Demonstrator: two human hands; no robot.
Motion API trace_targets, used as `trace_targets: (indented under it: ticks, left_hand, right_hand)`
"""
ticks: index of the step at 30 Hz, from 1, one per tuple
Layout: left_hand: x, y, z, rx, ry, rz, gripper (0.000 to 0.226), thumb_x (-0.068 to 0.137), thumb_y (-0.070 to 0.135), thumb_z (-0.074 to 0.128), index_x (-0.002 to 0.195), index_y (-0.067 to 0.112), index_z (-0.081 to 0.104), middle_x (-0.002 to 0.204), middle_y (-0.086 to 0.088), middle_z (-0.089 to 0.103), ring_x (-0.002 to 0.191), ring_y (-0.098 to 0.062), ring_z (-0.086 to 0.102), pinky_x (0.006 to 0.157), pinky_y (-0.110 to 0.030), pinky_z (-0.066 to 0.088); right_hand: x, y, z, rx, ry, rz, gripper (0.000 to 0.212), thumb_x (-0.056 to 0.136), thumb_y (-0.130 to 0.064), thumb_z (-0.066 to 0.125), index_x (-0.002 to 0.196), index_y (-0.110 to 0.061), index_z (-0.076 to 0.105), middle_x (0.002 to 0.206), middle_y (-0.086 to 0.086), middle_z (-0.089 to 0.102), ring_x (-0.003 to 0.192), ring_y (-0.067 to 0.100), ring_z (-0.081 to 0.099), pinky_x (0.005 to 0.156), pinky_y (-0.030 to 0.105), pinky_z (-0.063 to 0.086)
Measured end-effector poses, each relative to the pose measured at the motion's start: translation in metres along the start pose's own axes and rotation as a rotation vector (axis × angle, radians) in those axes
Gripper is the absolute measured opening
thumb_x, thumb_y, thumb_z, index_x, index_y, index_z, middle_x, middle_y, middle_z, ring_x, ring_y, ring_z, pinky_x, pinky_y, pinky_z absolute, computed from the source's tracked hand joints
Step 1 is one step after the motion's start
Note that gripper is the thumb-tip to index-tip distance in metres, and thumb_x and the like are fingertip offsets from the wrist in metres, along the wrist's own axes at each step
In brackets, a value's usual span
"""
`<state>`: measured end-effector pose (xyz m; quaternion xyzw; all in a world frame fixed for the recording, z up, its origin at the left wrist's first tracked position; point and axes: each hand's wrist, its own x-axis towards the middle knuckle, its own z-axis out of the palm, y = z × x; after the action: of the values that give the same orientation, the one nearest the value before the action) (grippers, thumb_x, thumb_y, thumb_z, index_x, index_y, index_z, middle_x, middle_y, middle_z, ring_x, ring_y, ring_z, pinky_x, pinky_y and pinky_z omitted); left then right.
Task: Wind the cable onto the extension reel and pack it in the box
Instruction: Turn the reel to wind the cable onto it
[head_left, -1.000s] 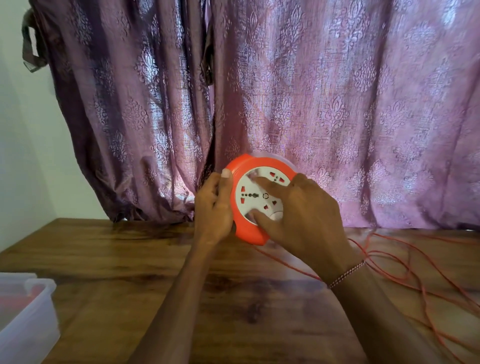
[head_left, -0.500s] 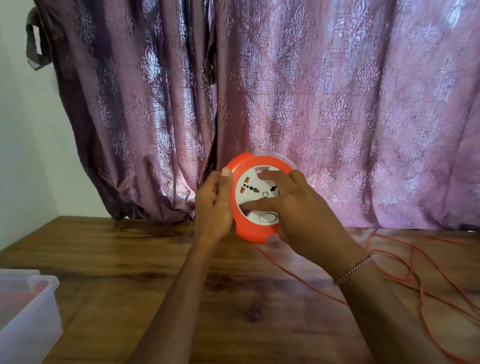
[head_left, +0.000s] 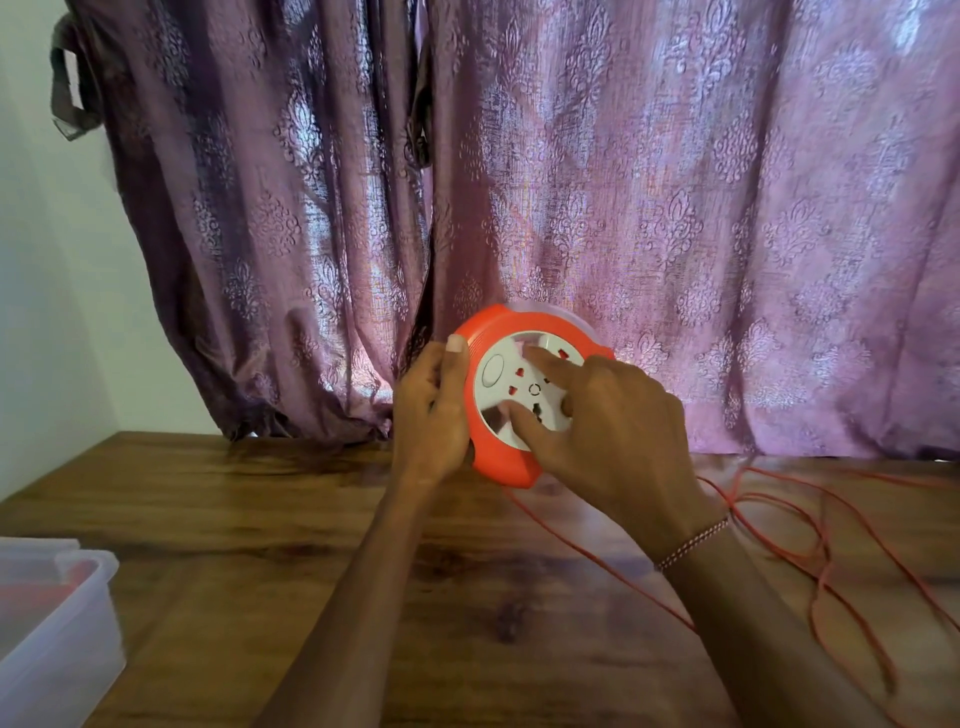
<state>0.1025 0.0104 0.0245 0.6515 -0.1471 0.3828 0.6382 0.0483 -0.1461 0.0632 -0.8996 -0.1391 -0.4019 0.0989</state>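
An orange extension reel (head_left: 498, 462) with a white socket face is held upright just above the wooden table (head_left: 260, 519). My left hand (head_left: 434, 410) grips its left rim, thumb on the orange edge. My right hand (head_left: 602, 421) presses its fingers on the white socket face. A thin orange cable (head_left: 779, 525) runs from under the reel and lies in loose loops on the table at the right. A clear plastic box (head_left: 57, 623) sits at the left front edge, partly out of view.
Purple patterned curtains (head_left: 571, 208) hang right behind the table's far edge. A white wall (head_left: 52, 312) is at the left.
The white socket face has turned under my right hand's fingers; the oval button moved from the bottom to the left. My left hand stayed on the rim.
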Motion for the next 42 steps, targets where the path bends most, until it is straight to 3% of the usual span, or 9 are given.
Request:
trace_targets:
  ticks: [5,8,11,17,22,28,35,39,42]
  left_hand:
    - [0.000,0.002,-0.001,-0.002,-0.006,-0.013,0.035,0.102,0.048,0.045,0.071,0.040,0.059,0.066,0.019,0.065,0.062,0.004,0.056,0.060,-0.016,0.047]
    - [0.001,0.003,-0.001,-0.010,-0.003,-0.009,0.035,0.098,0.054,0.043,0.068,0.042,0.058,0.062,0.020,0.061,0.059,0.005,0.052,0.059,-0.016,0.044]
    - [0.001,0.003,-0.002,-0.005,0.005,-0.001,0.035,0.098,0.055,0.043,0.068,0.043,0.058,0.061,0.021,0.060,0.058,0.006,0.052,0.058,-0.013,0.043]
    - [0.001,0.000,-0.001,0.026,0.004,0.009,0.033,0.097,0.055,0.043,0.071,0.041,0.058,0.066,0.021,0.062,0.062,0.005,0.053,0.062,-0.019,0.046]
    - [0.001,0.000,0.000,0.037,0.006,0.016,0.040,0.096,0.057,0.044,0.072,0.027,0.052,0.064,0.016,0.057,0.063,-0.004,0.049,0.063,-0.031,0.046]
    - [0.001,0.001,0.000,0.015,-0.003,-0.009,0.036,0.096,0.057,0.044,0.068,0.037,0.054,0.061,0.015,0.056,0.061,-0.005,0.049,0.062,-0.031,0.046]
    - [0.002,-0.005,-0.001,-0.006,0.002,-0.004,0.036,0.100,0.052,0.045,0.071,0.032,0.054,0.063,0.016,0.062,0.060,0.001,0.056,0.058,-0.021,0.047]
    - [0.004,-0.006,-0.004,0.007,0.014,-0.017,0.038,0.095,0.060,0.044,0.072,0.032,0.056,0.067,0.013,0.065,0.063,-0.001,0.059,0.062,-0.026,0.050]
    - [0.003,-0.006,-0.004,0.020,0.018,-0.018,0.039,0.094,0.061,0.044,0.072,0.031,0.055,0.067,0.013,0.066,0.064,-0.001,0.060,0.062,-0.025,0.050]
  right_hand:
    - [0.000,0.001,-0.003,0.082,-0.011,-0.054,0.052,0.086,-0.057,0.055,0.131,-0.032,0.058,0.097,0.001,0.066,0.099,0.027,0.056,0.068,0.041,0.054]
    - [0.003,0.007,-0.005,0.189,0.031,-0.191,0.028,0.085,-0.021,0.063,0.111,-0.025,0.071,0.107,0.003,0.063,0.100,0.029,0.052,0.068,0.042,0.053]
    - [0.005,0.009,-0.006,0.186,-0.107,-0.332,0.046,0.074,-0.004,0.055,0.102,-0.036,0.073,0.131,0.004,0.055,0.114,0.030,0.047,0.082,0.037,0.048]
    - [0.002,0.004,-0.007,0.033,-0.156,-0.295,0.053,0.069,-0.012,0.069,0.109,-0.048,0.069,0.132,0.004,0.054,0.112,0.032,0.049,0.082,0.041,0.047]
    - [-0.002,0.001,-0.003,0.026,-0.073,-0.164,0.055,0.072,-0.041,0.045,0.125,-0.055,0.055,0.111,0.006,0.054,0.100,0.030,0.052,0.074,0.038,0.049]
    - [-0.003,-0.003,0.002,0.004,0.081,0.018,0.062,0.076,-0.068,0.049,0.130,-0.039,0.058,0.086,0.001,0.071,0.083,0.027,0.066,0.063,0.032,0.049]
    - [0.003,0.003,-0.001,0.158,0.052,-0.109,0.037,0.087,-0.037,0.062,0.119,-0.019,0.066,0.105,0.004,0.067,0.099,0.029,0.053,0.071,0.043,0.053]
    - [0.005,0.009,-0.006,0.204,-0.096,-0.280,0.046,0.079,-0.011,0.048,0.110,-0.035,0.071,0.131,0.004,0.055,0.110,0.030,0.045,0.083,0.040,0.050]
    - [0.004,0.006,-0.007,0.094,-0.204,-0.291,0.056,0.077,-0.007,0.063,0.115,-0.048,0.066,0.140,0.004,0.048,0.117,0.032,0.041,0.088,0.041,0.047]
